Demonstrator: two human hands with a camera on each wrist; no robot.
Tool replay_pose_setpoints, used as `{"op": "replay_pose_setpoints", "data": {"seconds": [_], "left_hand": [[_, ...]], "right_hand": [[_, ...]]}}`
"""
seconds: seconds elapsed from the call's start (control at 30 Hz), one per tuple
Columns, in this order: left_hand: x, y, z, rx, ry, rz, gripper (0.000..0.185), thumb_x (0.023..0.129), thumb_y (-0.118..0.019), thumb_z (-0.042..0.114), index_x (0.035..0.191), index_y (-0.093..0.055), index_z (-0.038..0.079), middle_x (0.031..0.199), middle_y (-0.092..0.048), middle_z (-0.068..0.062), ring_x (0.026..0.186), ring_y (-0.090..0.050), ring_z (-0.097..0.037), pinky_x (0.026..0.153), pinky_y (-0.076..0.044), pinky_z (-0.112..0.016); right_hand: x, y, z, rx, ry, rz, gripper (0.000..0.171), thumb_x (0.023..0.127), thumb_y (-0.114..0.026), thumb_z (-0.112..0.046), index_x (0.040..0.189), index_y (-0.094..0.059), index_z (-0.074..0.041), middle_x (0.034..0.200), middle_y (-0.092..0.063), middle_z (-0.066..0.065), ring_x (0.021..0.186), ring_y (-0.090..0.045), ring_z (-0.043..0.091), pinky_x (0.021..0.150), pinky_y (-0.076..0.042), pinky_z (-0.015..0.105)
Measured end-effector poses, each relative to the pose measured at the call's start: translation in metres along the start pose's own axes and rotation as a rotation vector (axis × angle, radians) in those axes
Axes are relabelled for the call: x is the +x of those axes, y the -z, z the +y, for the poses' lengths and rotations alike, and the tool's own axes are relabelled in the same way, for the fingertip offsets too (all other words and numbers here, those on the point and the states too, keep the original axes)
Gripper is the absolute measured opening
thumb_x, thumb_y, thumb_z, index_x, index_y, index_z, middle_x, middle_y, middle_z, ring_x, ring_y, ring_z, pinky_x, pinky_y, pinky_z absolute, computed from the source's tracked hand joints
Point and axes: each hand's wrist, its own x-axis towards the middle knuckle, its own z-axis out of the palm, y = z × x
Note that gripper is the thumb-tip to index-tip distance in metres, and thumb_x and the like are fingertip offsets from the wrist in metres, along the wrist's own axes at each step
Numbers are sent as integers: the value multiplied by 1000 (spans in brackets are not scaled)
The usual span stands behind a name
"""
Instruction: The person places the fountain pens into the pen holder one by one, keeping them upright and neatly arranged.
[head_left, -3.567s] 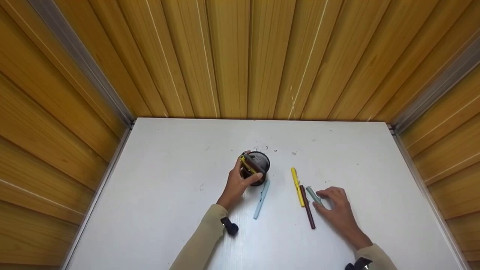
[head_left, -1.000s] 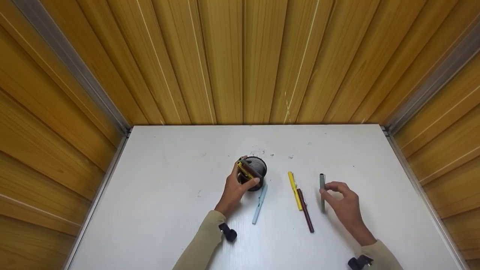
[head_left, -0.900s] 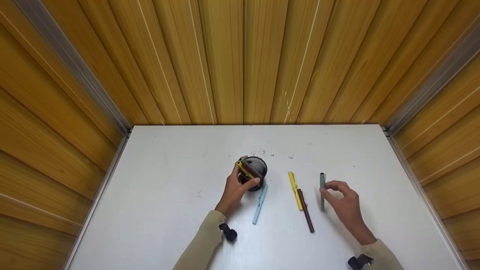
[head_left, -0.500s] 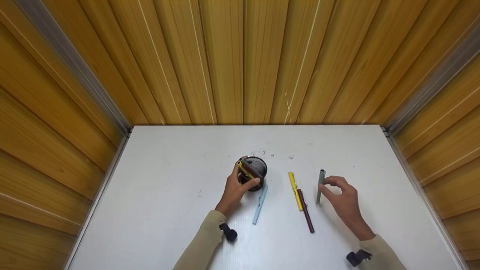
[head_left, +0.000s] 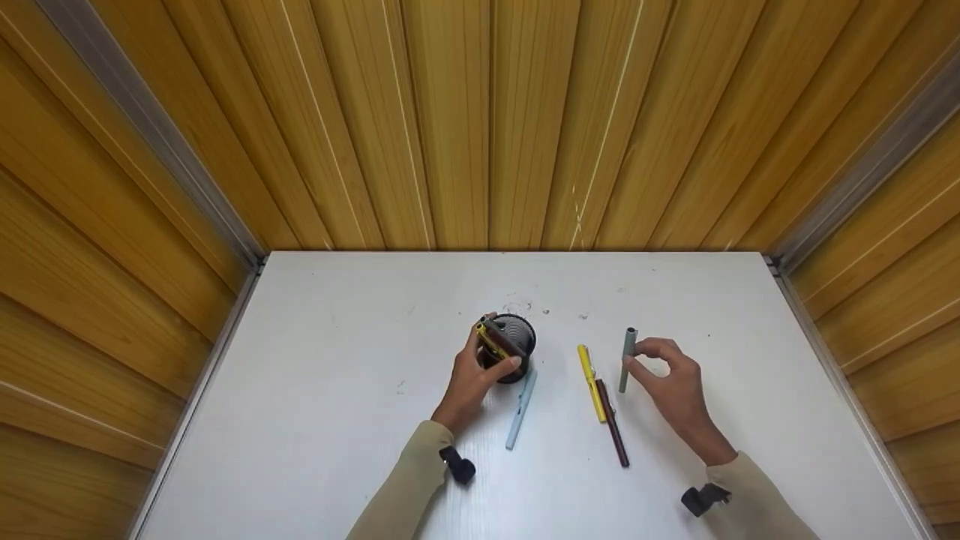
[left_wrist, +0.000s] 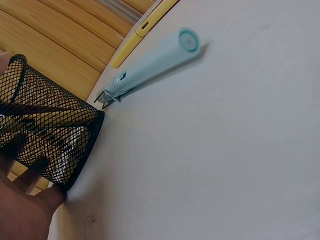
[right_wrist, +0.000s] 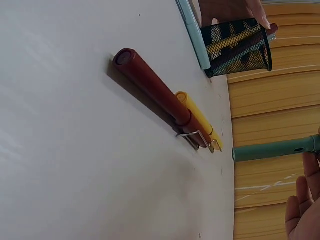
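Grey-green pen (head_left: 625,358), lifted right of centre frame, sits pinched between my right hand's (head_left: 673,382) thumb and fingertips, so I judge a loose pinch could drop it onto the yellow pen (head_left: 591,381) and brown pen (head_left: 613,430) just below. My left hand (head_left: 472,379) wraps the mesh cup (head_left: 514,339) at centre; letting go could tip it. I count three pens lying flat including the blue pen (head_left: 520,409), one cup, at least two pens inside.

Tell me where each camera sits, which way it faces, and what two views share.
Head: above, looking down at white table; both hands, sleeves show.
Left wrist: low by left hand gripping black mesh pen cup, facing light blue pen.
Right wrist: low, facing maroon pen; right hand pinches grey-green pen.
Shared: all three show the cup.
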Motion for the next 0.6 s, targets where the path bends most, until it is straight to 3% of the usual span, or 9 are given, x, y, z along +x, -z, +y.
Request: {"op": "replay_pose_setpoints", "data": {"seconds": [0.17, 0.6], "left_hand": [[0, 0, 1, -6, 3, 2, 87, 97, -83, 43, 171, -38, 34, 153, -60, -7, 135, -62, -23, 118, -49, -48], [0, 0, 1, 11, 12, 10, 87, 96, -83, 43, 170, -39, 32, 153, -61, -6, 137, -60, -22, 120, -45, -48]], "right_hand": [[6, -6, -3, 15, 30, -3, 20, 92, -85, 5, 110, -79, -4, 114, -73, 8, 115, -61, 4, 103, -45, 31], [18, -21, -18, 25, 80, -17, 21, 91, -87, 3, 109, -80, -6, 113, -73, 8, 112, -63, 8, 101, -46, 24]]}}
